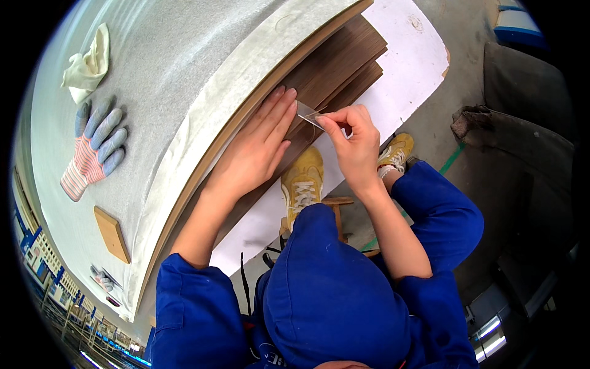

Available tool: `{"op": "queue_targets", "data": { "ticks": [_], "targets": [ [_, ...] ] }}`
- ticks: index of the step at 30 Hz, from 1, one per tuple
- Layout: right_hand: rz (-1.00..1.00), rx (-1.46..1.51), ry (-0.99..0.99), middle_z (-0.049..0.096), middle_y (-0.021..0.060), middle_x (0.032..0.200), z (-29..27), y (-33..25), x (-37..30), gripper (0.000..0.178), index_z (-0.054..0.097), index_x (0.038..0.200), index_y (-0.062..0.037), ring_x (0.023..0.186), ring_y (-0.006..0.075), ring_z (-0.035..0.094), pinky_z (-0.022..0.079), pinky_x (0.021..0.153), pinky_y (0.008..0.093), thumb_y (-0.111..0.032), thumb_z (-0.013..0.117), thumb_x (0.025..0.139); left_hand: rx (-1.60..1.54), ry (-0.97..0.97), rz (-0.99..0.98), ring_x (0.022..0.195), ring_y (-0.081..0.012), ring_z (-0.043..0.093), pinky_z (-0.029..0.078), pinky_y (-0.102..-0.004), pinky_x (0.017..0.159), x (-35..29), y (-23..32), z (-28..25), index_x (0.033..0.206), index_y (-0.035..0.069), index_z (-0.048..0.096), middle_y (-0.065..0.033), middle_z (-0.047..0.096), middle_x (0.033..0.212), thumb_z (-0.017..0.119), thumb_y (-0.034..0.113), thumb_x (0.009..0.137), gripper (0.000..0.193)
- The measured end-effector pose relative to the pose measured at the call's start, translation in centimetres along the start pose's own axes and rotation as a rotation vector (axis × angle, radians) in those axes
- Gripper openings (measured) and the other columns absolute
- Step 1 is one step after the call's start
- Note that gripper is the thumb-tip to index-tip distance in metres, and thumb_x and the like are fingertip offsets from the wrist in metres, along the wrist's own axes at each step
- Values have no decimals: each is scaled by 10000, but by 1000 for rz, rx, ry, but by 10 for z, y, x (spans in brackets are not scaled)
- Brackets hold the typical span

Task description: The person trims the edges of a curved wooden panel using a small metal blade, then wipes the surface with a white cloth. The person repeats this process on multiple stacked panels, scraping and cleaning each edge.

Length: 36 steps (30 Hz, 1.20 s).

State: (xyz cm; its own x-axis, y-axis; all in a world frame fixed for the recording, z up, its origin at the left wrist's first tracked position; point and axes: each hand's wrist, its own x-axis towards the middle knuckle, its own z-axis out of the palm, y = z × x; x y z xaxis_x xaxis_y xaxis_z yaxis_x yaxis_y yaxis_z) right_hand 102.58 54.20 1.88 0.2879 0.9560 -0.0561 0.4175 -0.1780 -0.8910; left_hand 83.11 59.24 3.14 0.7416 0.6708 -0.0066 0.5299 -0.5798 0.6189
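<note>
My left hand (251,150) lies flat on dark brown wood-grain planks (344,55), its fingers stretched out along the edge of the padded workbench. My right hand (355,144) is just to the right, thumb and forefinger pinched on a thin clear strip (306,112) that looks like film or tape. The strip's other end reaches the fingertips of the left hand; whether it sticks to the plank I cannot tell. Several planks are stacked with uneven ends, resting over a white board (409,52).
Grey felt covers the workbench (166,92) on the left. On it lie a striped work glove (95,144), a crumpled white cloth (89,66) and a small wooden block (112,234). Dark draped material (522,129) stands at the right. My yellow shoe (304,181) is below the planks.
</note>
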Motion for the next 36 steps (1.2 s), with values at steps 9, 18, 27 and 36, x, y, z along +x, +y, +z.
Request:
{"op": "queue_targets", "data": {
  "ticks": [9,18,27,36],
  "targets": [
    [-14,7,-12,607,79,741,8,-1,-12,109,658,791,-18,770,245,539,446,680,351,-88,737,822,28,-8,-20,1429,-350,331,306,-455,1161,-15,2,-2,1462,14,383,-150,338,1552,641,65,853,663],
    [-24,31,-66,599,80,743,20,-8,-29,105,656,790,-17,763,251,530,442,667,353,-74,741,810,59,-42,-59,1425,-349,340,324,-447,1151,-41,1,-5,1455,8,395,-148,349,1547,635,64,856,647],
    [-59,-24,-9,601,87,734,8,-3,-7,104,658,786,-16,747,249,538,447,660,350,-78,735,818,35,20,-43,1424,-353,338,321,-446,1150,-17,4,0,1465,1,375,-167,336,1550,628,67,864,655],
    [-4,-31,75,630,80,758,-12,8,25,87,688,833,1,736,176,590,485,670,293,-78,722,847,-61,82,40,1443,-347,297,273,-435,1178,31,-2,10,1472,-7,353,-158,286,1576,649,76,861,684]
  ]
}}
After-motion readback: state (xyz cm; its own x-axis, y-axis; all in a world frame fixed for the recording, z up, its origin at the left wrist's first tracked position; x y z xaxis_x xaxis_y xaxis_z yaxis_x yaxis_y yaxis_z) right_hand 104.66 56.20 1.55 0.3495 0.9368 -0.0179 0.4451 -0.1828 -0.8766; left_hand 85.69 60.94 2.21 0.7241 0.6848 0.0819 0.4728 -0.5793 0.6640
